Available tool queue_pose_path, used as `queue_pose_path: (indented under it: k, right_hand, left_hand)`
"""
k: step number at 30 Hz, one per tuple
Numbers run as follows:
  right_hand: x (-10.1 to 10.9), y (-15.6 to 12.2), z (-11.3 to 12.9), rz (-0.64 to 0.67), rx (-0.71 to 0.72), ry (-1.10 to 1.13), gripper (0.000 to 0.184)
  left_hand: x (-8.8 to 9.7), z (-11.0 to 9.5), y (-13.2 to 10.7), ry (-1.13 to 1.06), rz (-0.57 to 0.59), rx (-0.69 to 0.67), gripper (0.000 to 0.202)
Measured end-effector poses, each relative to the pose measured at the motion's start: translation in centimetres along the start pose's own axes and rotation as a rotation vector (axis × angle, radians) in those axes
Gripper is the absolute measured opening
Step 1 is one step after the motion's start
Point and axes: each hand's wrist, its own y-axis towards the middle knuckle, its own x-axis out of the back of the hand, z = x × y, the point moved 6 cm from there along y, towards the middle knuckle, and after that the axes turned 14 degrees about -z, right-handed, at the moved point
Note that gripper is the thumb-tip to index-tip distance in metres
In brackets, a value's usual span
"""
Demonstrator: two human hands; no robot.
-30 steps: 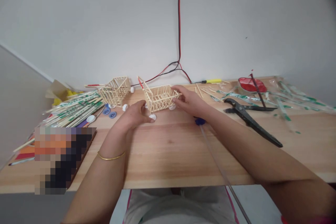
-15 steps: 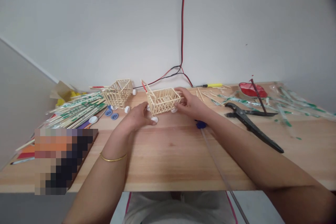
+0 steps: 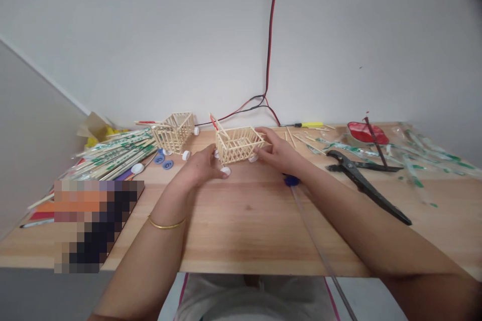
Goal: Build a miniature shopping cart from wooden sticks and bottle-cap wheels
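A small model shopping cart [image 3: 241,144] made of pale wooden sticks stands on the table, with a red-marked handle at its left end and white bottle-cap wheels. My left hand [image 3: 199,166] grips its left end low down, the thumb at the near wheel [image 3: 225,172] and the fingers at the far one. At the opposite end, my right hand [image 3: 276,150] has thumb and fingers closed round the corner; some fingertips are hidden. To the left stands a similar stick cart [image 3: 173,132], also on white wheels, with blue caps [image 3: 163,162] lying in front.
Bundled wrapped chopsticks [image 3: 116,155] lie at the left behind a blurred-out flat object [image 3: 98,225]. Black-handled pliers [image 3: 367,185], a red dish [image 3: 367,133] and torn wrappers [image 3: 417,175] are at the right. A blue-ended clear rod or tube [image 3: 312,233] passes under my right forearm.
The whole view has shifted slightly, so everything appears a little further right. Both hands keep the same hold on the cart, with no clear movement against the table.
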Motion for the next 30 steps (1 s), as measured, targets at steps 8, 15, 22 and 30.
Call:
queue_pose_path:
  k: [8,15,22,30]
  right_hand:
    - [0.00,0.05,0.09,-0.013,0.001,-0.004,0.056]
    - [0.05,0.10,-0.12,-0.014,0.012,-0.018,0.056]
    - [0.13,0.06,0.01,0.007,-0.011,-0.055,0.057]
    - [0.01,0.06,-0.25,0.002,0.002,-0.020,0.058]
  left_hand:
    - [0.03,-0.02,0.10,0.013,0.007,-0.004,0.076]
    - [-0.08,0.09,0.16,0.017,-0.005,0.013,0.088]
    - [-0.05,-0.18,-0.06,-0.022,-0.012,-0.020,0.094]
    - [-0.03,0.19,0.00,-0.006,-0.022,0.021,0.108]
